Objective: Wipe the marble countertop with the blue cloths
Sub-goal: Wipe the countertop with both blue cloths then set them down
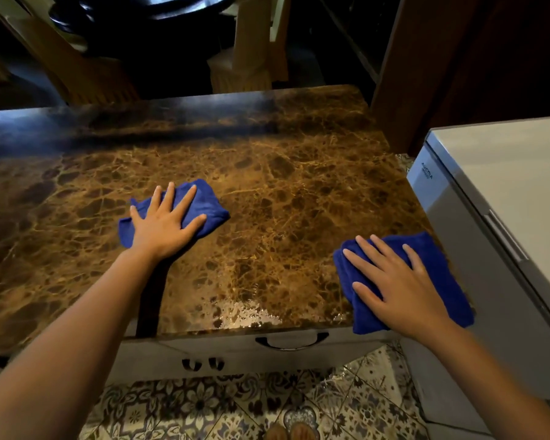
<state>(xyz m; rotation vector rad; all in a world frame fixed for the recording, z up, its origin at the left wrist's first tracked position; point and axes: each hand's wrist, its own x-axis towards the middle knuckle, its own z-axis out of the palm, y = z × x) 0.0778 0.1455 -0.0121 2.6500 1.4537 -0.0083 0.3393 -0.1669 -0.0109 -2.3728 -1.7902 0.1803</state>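
The brown veined marble countertop (283,192) fills the middle of the head view. My left hand (164,222) lies flat, fingers spread, pressing on a folded blue cloth (208,206) near the counter's centre-left. My right hand (397,281) presses flat on a second blue cloth (442,281) at the counter's near right corner; that cloth hangs slightly over the front edge. A wet, glossy patch (251,315) shines along the front edge between the two hands.
A grey chest freezer (496,198) stands right beside the counter's right edge. Below the front edge are grey drawers with a dark handle (291,341). Wooden chairs (245,49) and a dark round table stand beyond the far edge. Patterned floor tiles (235,404) lie underfoot.
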